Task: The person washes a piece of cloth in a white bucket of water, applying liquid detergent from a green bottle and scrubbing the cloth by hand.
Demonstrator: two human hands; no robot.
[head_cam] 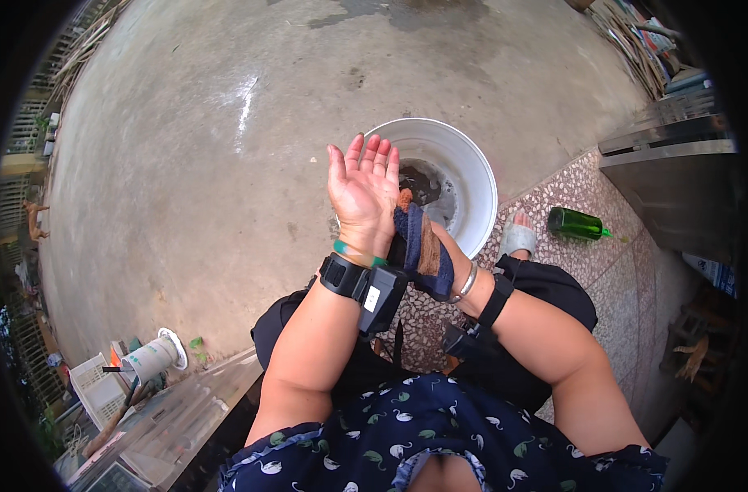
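My left hand (364, 190) is turned palm up with its fingers extended and nothing on the palm. Beside its wrist, my right hand (449, 249) holds a striped cloth (424, 246) in dark blue, brown and orange; the cloth hides most of its fingers. Beyond both hands a round light-coloured metal basin (481, 178) stands on the ground, with dark, sudsy water (426, 187) at its bottom. The left hand overlaps the basin's near left rim. Each wrist bears a black strap with a device; a silver bangle (469, 281) is on the right wrist.
A green glass bottle (575, 223) lies on the speckled terrazzo floor at the right, near my sandalled foot (517, 237). Beyond it is a metal cabinet or counter (669, 190). A white plastic basket (97, 387) and a white cylindrical container (152, 360) are at the lower left. A brown dog (35, 220) stands far left.
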